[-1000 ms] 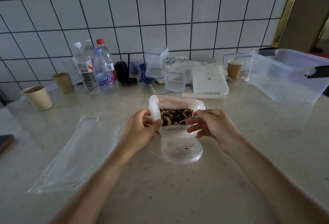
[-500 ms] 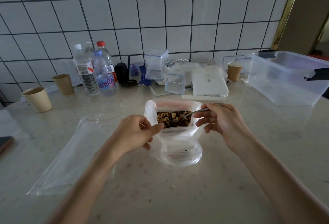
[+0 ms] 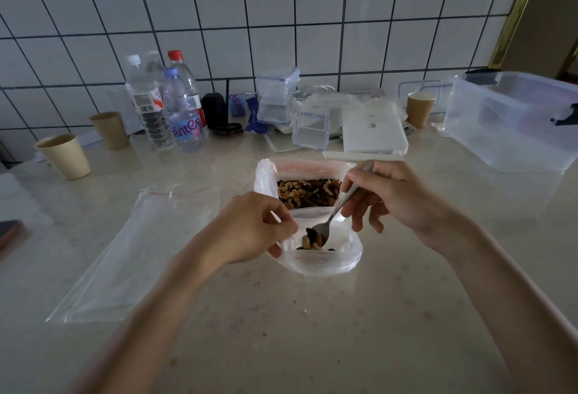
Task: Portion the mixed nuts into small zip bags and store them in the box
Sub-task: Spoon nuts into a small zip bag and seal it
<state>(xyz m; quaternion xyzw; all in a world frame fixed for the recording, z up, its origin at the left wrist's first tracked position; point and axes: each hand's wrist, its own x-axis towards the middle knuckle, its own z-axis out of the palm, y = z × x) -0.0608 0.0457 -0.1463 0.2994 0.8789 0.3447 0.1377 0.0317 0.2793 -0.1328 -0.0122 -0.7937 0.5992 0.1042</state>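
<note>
Small zip bag (image 3: 325,260), mouth open, on the counter (image 3: 281,331) directly before the large bag of mixed nuts (image 3: 308,193). Left hand (image 3: 250,234) pinches the small bag's rim; right hand (image 3: 397,203) grips a spoon (image 3: 331,221), its loaded bowl inside the bag's mouth. An empty flat bag (image 3: 134,249) lies left; the clear storage box (image 3: 513,121) stands far right by the tiled wall.

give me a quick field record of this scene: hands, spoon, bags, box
left hand: holds small zip bag open by its rim
right hand: grips spoon
spoon: loaded with nuts, bowl inside the small bag's mouth
nut bag: open, just behind small bag
spare bag: flat, to the left
box: far right, open
</note>
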